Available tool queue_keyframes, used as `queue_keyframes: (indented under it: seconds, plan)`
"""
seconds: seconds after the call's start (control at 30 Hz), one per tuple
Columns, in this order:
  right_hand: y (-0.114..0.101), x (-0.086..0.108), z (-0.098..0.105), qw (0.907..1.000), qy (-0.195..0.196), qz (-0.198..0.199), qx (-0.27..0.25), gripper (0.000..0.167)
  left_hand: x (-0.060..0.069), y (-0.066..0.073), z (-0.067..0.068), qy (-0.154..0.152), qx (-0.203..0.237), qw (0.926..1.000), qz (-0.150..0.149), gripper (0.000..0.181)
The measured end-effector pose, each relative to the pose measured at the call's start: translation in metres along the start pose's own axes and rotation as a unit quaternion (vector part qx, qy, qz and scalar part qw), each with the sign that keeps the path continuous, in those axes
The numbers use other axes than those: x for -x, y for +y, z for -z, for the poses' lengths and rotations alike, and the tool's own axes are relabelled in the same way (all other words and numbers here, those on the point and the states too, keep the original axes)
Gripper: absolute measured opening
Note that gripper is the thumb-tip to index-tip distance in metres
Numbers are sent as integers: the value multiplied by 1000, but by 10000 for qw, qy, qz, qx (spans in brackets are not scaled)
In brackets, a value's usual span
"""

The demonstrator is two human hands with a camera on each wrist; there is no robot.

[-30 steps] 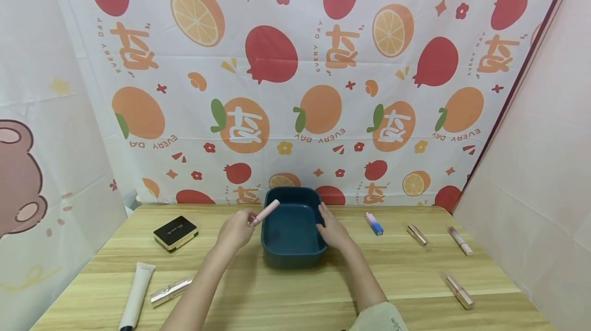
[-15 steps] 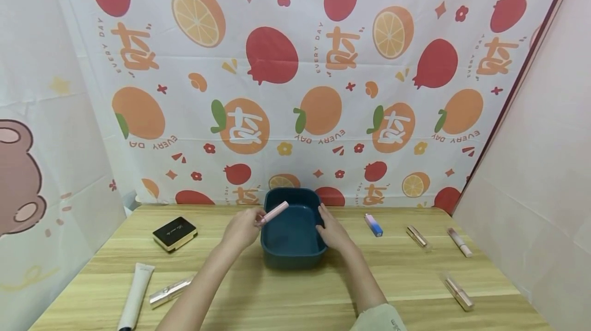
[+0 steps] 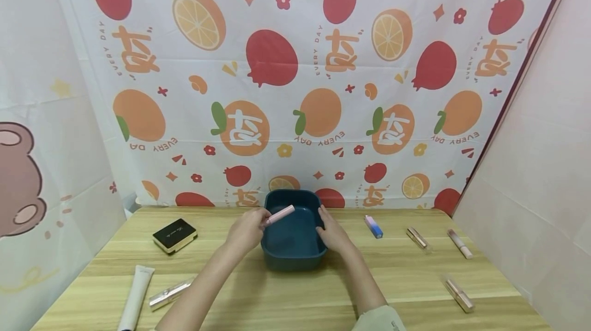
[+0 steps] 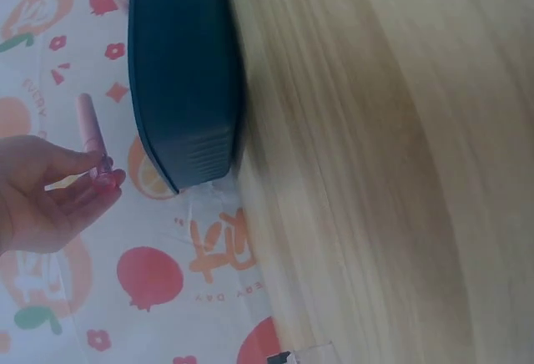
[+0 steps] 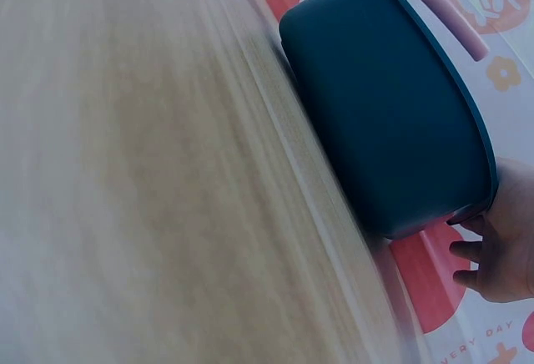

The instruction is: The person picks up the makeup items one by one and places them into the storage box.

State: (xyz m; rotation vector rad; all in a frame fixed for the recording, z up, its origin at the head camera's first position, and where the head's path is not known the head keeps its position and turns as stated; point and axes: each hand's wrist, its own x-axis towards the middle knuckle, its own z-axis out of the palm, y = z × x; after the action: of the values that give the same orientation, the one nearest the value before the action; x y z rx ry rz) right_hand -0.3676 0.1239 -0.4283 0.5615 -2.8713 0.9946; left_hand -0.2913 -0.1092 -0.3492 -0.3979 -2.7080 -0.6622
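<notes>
My left hand (image 3: 247, 229) pinches a pink-capped lip gloss tube (image 3: 280, 215) between thumb and fingers. The tube slants over the left side of a dark teal plastic bin (image 3: 295, 264); the left wrist view shows its pink cap (image 4: 88, 122) pointing up and the clear end within the fingers. My right hand (image 3: 335, 233) holds the bin's right rim, thumb on the inner side and fingers outside. From the right wrist view, the bin wall (image 5: 384, 113) stands on the table with the right hand (image 5: 509, 239) at its edge. No items show on the visible bin floor.
Left on the wooden table (image 3: 286, 305) lie a black compact (image 3: 175, 234), a white squeeze tube (image 3: 136, 295) and a silvery tube (image 3: 170, 294). At right are a pink-blue tube (image 3: 373, 226) and several lipstick-like tubes, one nearest the front (image 3: 458, 295). A fruit-print curtain (image 3: 277, 115) hangs behind.
My left hand has moved a little to the right, carrying the lip gloss tube farther over the bin. The right hand has stayed on the rim, and the bin has not moved.
</notes>
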Motion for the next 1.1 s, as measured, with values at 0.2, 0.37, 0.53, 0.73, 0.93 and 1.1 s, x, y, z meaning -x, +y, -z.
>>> queue_keyframes:
  seconds: [0.2, 0.37, 0.53, 0.73, 0.93, 1.1]
  plan:
    - [0, 0, -1, 9999, -10, -126, -46, 54, 1, 6, -2, -83, -64, 9999, -91, 20]
    - [-1, 1, 0, 9998, -7, -193, -102, 54, 0, 8, -5, -127, -132, 9995, -240, 23]
    - [-1, 1, -1, 9997, -10, -231, -102, 54, -1, 9, -10, -104, -229, 9990, -365, 24]
    - [0, 0, -1, 9997, -26, -246, -79, 54, -3, 10, -14, -121, -362, 9980, -495, 23]
    - [0, 0, -1, 9996, -13, -246, -127, 54, -5, 12, -17, -179, -484, 9965, -665, 24]
    - [1, -1, -2, 9997, -11, -221, -114, 53, -6, 12, -19, -389, -599, 9944, -780, 21]
